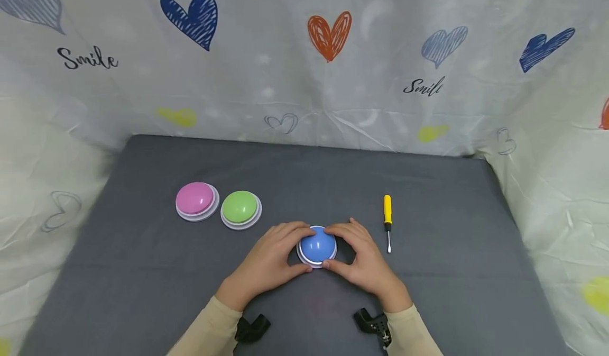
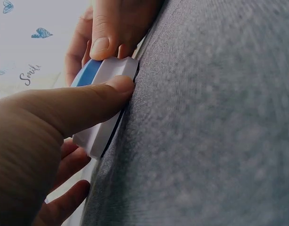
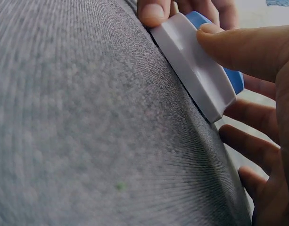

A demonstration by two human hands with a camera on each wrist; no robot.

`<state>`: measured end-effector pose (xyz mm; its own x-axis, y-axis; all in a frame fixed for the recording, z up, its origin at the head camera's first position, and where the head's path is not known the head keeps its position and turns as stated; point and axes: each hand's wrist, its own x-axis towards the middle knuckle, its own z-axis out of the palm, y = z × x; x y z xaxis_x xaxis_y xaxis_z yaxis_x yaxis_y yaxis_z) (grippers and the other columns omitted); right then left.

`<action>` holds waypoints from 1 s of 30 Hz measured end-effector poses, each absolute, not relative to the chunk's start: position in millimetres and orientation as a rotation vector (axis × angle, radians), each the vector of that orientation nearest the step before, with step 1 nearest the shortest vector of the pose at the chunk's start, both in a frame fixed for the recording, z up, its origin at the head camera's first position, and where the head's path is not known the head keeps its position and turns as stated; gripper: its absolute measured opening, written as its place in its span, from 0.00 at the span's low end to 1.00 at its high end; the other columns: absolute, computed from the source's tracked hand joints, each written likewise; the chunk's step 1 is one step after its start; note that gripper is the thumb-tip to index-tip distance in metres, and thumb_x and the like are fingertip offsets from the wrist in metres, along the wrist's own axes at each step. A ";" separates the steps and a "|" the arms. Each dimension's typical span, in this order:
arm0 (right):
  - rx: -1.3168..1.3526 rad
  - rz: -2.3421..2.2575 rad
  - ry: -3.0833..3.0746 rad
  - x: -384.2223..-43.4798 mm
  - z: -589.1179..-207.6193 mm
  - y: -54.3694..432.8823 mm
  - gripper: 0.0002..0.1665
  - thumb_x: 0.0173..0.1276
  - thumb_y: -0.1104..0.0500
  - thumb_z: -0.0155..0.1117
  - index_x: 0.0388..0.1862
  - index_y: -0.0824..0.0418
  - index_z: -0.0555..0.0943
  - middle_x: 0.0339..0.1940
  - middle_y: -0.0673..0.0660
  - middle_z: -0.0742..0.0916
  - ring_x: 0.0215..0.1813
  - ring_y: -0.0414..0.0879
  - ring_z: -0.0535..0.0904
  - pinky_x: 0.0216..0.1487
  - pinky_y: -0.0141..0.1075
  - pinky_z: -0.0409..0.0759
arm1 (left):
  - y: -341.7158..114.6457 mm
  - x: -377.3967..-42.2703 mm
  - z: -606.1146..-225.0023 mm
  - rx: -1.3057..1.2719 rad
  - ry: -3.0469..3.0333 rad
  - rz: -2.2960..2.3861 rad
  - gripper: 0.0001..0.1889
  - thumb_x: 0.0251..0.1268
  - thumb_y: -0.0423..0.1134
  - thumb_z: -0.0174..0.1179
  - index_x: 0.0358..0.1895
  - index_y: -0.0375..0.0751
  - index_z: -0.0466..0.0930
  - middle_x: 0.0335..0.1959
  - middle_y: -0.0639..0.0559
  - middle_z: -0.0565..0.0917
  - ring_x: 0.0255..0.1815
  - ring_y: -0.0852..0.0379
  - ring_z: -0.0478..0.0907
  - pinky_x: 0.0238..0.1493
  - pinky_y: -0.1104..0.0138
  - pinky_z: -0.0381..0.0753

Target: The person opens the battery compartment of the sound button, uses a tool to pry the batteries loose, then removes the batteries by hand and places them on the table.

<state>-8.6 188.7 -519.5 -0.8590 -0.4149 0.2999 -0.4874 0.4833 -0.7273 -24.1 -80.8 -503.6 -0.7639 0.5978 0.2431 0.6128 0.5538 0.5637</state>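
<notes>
A round push button with a blue dome [image 1: 318, 247] and a white base [image 3: 194, 66] sits on the grey cloth near the middle of the table. From its left side my left hand [image 1: 271, 255] grips it, the thumb [image 2: 99, 99] lying along the white base and the fingers curving round the far side. My right hand [image 1: 363, 258] holds the opposite side, its thumb [image 3: 238, 49] at the edge of the blue dome in the right wrist view. The far fingertips of both hands reach the back of the dome in the head view.
Left of the hands, a pink push button [image 1: 195, 198] and a green push button [image 1: 240, 207] stand side by side on the grey cloth [image 1: 442, 303]. A yellow-handled screwdriver [image 1: 387, 210] lies to the right, tip toward me. Behind hangs a white curtain [image 1: 266, 70] printed with hearts.
</notes>
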 end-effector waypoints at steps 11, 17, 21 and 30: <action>0.791 1.344 -2.628 -7.1 -519.7 191.3 0.38 0.63 0.50 0.87 0.71 0.51 0.83 0.67 0.49 0.86 0.70 0.49 0.80 0.86 0.59 0.55 | -80.6 -25.7 -501.5 -1.107 -2.742 -1.023 0.39 0.58 0.51 0.85 0.72 0.47 0.81 0.70 0.51 0.83 0.68 0.50 0.80 0.70 0.50 0.79; 0.790 1.360 -2.632 -9.0 -518.9 190.6 0.37 0.68 0.49 0.84 0.74 0.50 0.82 0.68 0.47 0.86 0.71 0.48 0.80 0.87 0.59 0.54 | -82.8 -26.1 -501.8 -1.076 -2.733 -1.080 0.39 0.57 0.53 0.85 0.72 0.47 0.82 0.69 0.51 0.84 0.67 0.51 0.81 0.70 0.50 0.80; 0.763 1.387 -2.640 -9.5 -516.5 190.4 0.38 0.69 0.49 0.83 0.75 0.51 0.81 0.69 0.47 0.85 0.72 0.46 0.79 0.88 0.56 0.53 | -83.1 -27.5 -501.3 -1.071 -2.727 -1.106 0.39 0.58 0.54 0.85 0.72 0.47 0.82 0.68 0.51 0.84 0.67 0.51 0.81 0.69 0.50 0.80; 0.788 1.394 -2.613 -7.3 -517.0 190.6 0.37 0.71 0.50 0.80 0.77 0.54 0.80 0.71 0.50 0.85 0.73 0.49 0.79 0.87 0.58 0.54 | -83.1 -25.2 -501.8 -1.016 -2.716 -1.158 0.40 0.57 0.57 0.85 0.72 0.47 0.83 0.66 0.53 0.86 0.64 0.51 0.83 0.65 0.50 0.83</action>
